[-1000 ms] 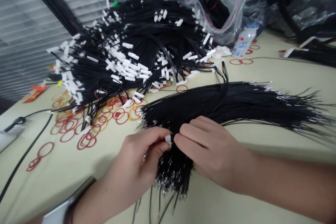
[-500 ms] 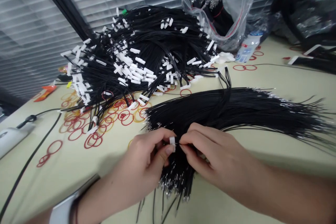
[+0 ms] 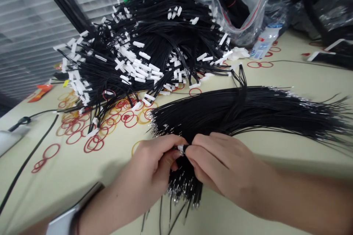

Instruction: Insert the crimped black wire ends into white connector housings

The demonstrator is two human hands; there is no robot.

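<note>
Right across the lower middle, there's a sweep of glossy black wires (image 3: 234,110) flashing silver tips, with a tiny white connector (image 3: 180,149) popping bright against them, and up at upper centre the black heap (image 3: 154,33) is freckled all over with white plastic connectors (image 3: 139,69)! Over at left, red and amber rubber bands (image 3: 93,145) loop across the pale cream-green table top (image 3: 41,191), while the grey-and-white horizontal stripes of the window blinds (image 3: 33,7) run along the upper left of the frame.

Right hand (image 3: 223,165) has closed in on the left hand (image 3: 154,167) — fingers now almost touching. White connector (image 3: 180,149) turned sideways, mostly hidden between them.
</note>
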